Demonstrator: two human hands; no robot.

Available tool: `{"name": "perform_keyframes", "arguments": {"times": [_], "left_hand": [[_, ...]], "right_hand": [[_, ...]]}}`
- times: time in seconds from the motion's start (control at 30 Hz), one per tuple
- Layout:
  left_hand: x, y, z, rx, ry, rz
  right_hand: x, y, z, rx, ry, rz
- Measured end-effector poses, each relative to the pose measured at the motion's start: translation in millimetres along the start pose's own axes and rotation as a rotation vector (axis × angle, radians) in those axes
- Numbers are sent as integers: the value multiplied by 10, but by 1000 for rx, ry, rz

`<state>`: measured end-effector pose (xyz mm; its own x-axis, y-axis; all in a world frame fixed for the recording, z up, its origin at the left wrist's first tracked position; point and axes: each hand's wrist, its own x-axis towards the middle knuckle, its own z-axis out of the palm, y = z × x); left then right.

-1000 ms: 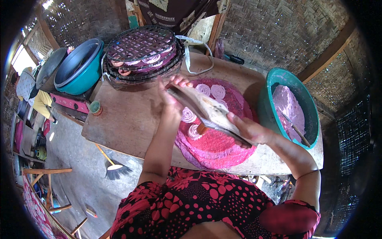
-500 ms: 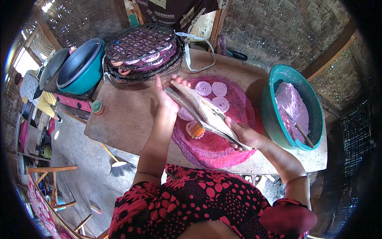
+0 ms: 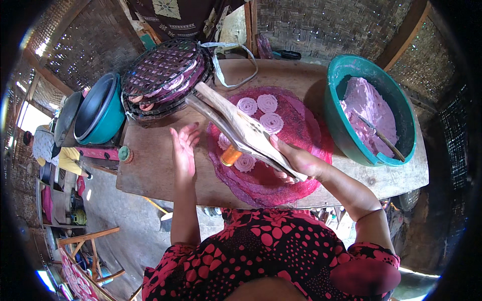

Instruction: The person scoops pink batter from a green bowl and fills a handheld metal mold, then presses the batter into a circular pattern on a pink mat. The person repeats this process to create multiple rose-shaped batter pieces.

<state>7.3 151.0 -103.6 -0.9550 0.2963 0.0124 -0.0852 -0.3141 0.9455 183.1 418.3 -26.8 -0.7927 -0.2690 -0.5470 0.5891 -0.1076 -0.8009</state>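
My right hand [image 3: 302, 163] is closed round the lower end of a two-armed wooden hand press [image 3: 247, 128], held tilted above the table. An orange cylinder [image 3: 230, 156] juts from its underside. My left hand [image 3: 184, 151] is off the press, fingers apart, holding nothing, just left of the red mesh round. Beneath the press lies that red mesh round [image 3: 297, 138], bearing several pink dough swirls [image 3: 271, 123]. To the right, a green basin [image 3: 333, 120] contains a mass of pink dough [image 3: 369, 103] with a long-handled utensil [image 3: 384, 140] stuck in it.
Stacked dark woven trays [image 3: 160, 70] with pink swirls between them stand at the table's back left, a white strap [image 3: 217, 70] beside them. Further left are a teal tub [image 3: 106, 115] and a small green-lidded jar [image 3: 125, 154]. Another person [image 3: 65, 153] is at the far left.
My left hand has let go of the press's upper end and moved down and left, opening. My right hand still holds the press. The view has shifted slightly.
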Motion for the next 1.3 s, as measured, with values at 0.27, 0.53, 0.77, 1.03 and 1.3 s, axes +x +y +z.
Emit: {"name": "perform_keyframes", "arguments": {"times": [0.27, 0.53, 0.77, 1.03, 1.3], "left_hand": [[-509, -335, 25, 590, -201, 169], [-719, -626, 295, 1216, -300, 627], [-722, -685, 360, 1217, -395, 547], [-761, -541, 500, 1320, -397, 529], [-673, -496, 625, 1287, -407, 602]], "right_hand": [[-147, 545, -103, 95, 98, 18], [-178, 872, -156, 189, 189, -29], [-119, 961, -127, 286, 146, -80], [-177, 967, -223, 398, 226, -148], [-309, 992, -356, 383, 293, -183]]}}
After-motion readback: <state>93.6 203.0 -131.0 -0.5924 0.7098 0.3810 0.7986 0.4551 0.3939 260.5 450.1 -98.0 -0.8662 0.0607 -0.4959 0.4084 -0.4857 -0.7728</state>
